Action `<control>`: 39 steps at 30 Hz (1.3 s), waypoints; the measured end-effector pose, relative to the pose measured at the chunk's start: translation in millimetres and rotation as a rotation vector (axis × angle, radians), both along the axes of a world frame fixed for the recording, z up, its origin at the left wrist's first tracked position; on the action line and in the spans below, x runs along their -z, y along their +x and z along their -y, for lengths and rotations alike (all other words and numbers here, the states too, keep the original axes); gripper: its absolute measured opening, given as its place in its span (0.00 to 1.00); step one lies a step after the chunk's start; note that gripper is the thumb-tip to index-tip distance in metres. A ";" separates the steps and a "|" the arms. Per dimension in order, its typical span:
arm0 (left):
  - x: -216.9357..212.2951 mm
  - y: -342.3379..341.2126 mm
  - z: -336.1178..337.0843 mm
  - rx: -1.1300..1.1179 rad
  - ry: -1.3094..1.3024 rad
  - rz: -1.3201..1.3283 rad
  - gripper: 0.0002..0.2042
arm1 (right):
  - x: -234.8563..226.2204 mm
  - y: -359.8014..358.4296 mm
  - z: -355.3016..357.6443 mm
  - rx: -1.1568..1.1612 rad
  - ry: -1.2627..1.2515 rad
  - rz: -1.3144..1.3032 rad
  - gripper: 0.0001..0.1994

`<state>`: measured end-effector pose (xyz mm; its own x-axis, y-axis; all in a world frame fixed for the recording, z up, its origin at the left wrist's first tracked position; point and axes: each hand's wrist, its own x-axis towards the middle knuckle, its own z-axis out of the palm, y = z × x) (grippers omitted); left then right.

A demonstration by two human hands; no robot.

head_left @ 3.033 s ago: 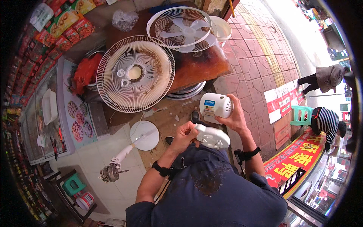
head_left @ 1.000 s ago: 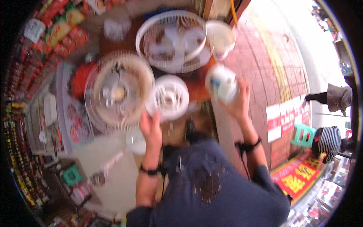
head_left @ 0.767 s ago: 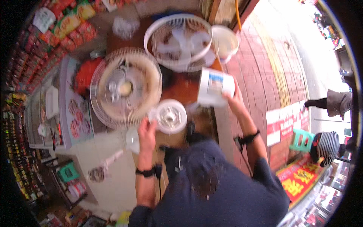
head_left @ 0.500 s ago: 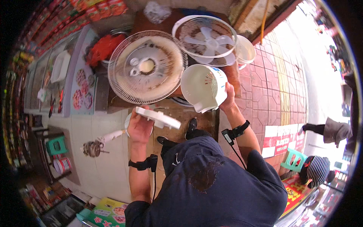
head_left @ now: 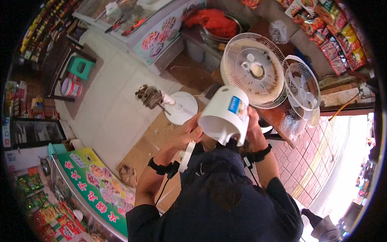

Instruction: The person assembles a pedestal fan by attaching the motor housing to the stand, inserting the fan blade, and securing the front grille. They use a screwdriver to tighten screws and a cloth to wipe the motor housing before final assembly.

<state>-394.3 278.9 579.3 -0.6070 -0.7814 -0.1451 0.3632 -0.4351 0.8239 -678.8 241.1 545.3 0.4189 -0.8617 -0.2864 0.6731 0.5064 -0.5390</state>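
A white plastic fan motor housing, hollow and tilted, with a blue sticker on its side, is held before my chest. My right hand is closed round its right side. My left hand is closed at its left rim, fingers partly hidden. Below that palm, near the wrist, is a flat white plastic piece, seen almost edge-on; how my left hand grips it is partly hidden. Left of my hands the bare fan motor tops a tilted pole on a round white base.
A large fan grille lies on the brown table, beside a second grille with white blades. A red bag sits in a metal bowl behind. Displays of packets and a sign-fronted counter stand around.
My view has turned right and my body has shifted. Both hands have come together, bringing the housing toward me and the flat white piece below my left palm.
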 end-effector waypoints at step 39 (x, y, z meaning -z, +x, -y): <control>84.1 277.6 106.2 -0.846 -0.090 0.904 0.29 | 30.8 256.0 93.2 -0.125 -0.306 -0.746 0.24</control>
